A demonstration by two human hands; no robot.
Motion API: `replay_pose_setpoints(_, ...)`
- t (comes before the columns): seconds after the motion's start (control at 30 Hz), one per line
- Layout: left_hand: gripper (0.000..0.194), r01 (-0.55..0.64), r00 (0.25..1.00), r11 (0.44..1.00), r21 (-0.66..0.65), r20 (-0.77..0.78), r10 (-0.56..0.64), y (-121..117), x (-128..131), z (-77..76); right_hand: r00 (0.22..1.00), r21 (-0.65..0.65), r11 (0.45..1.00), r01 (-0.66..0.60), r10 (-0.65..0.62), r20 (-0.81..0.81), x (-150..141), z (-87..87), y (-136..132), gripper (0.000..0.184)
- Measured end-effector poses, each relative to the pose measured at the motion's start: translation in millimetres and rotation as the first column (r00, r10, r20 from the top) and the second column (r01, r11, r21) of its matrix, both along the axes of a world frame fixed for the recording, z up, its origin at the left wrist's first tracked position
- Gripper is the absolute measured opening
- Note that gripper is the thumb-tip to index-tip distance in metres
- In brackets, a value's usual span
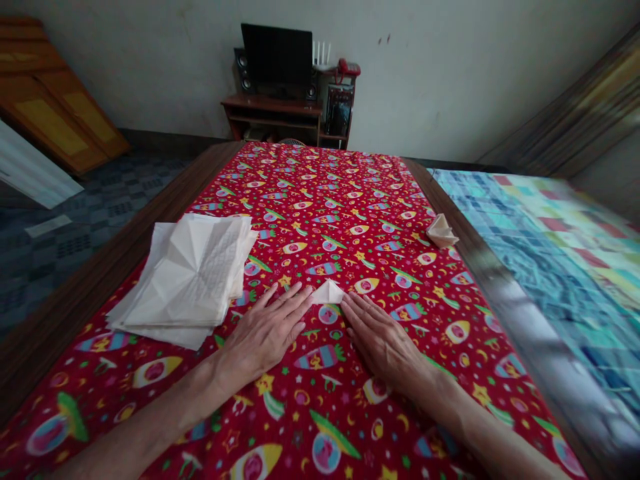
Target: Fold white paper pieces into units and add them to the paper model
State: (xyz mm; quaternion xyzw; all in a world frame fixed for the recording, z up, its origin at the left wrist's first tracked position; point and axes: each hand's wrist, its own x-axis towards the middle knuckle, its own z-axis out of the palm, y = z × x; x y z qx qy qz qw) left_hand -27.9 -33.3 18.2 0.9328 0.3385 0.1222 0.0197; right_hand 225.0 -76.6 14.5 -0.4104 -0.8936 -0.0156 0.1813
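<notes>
A small piece of folded white paper point(328, 292) lies flat on the red patterned cloth point(320, 413), showing a pointed top and a crease down its middle. My left hand point(273, 327) rests palm down at its left end, fingers stretched out and fingertips on the paper's edge. On the opposite side my right hand point(377, 333) lies flat too, its fingers extended and the tips touching the right corner. Part of the paper's ends is hidden under the fingertips. To the left of my left hand sits a stack of creased paper sheets point(185, 273).
A folded paper shape point(442, 231) stands near the cloth's right edge. The table's wooden border point(480, 267) runs beside a bed with a patchwork cover point(550, 267). Against the wall a desk point(273, 105) holds a monitor point(277, 60) and a red telephone point(349, 67).
</notes>
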Motion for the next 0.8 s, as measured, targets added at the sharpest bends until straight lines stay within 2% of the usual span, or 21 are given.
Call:
replay_pose_setpoints(0.13, 0.032, -0.031, 0.983, 0.999, 0.023, 0.180, 0.026, 11, -2, -9.3, 0.999, 0.034, 0.999, 0.013, -0.011, -0.035, -1, -1.3, 11, 0.035)
replay_pose_setpoints(0.23, 0.026, -0.059, 0.956, 0.998, 0.009, 0.289, 0.054, 19, 6, -10.9, 0.999, 0.062, 0.997, 0.045, -0.046, 0.016, -6, 4.0, 22, 0.022)
replay_pose_setpoints(0.3, 0.024, -0.091, 0.957, 0.996, -0.019, 0.273, 0.093, 23, 15, -9.0, 0.991, 0.084, 0.992, 0.097, -0.104, 0.086, -12, 8.6, 29, 0.015)
replay_pose_setpoints(0.4, 0.023, -0.157, 0.963, 0.986, -0.054, 0.212, 0.165, 27, 27, -5.6, 0.975, 0.099, 0.985, 0.143, -0.158, 0.159, -19, 13.2, 38, 0.016)
replay_pose_setpoints(0.57, 0.018, -0.218, 0.953, 0.971, -0.097, 0.191, 0.233, 33, 35, -3.8, 0.980, 0.074, 0.992, 0.107, -0.118, 0.160, -18, 13.6, 48, 0.016)
replay_pose_setpoints(0.8, 0.015, -0.197, 0.945, 0.971, -0.133, 0.237, 0.224, 34, 36, -3.2, 0.992, 0.033, 0.998, 0.058, -0.061, 0.106, -9, 13.2, 52, 0.018)
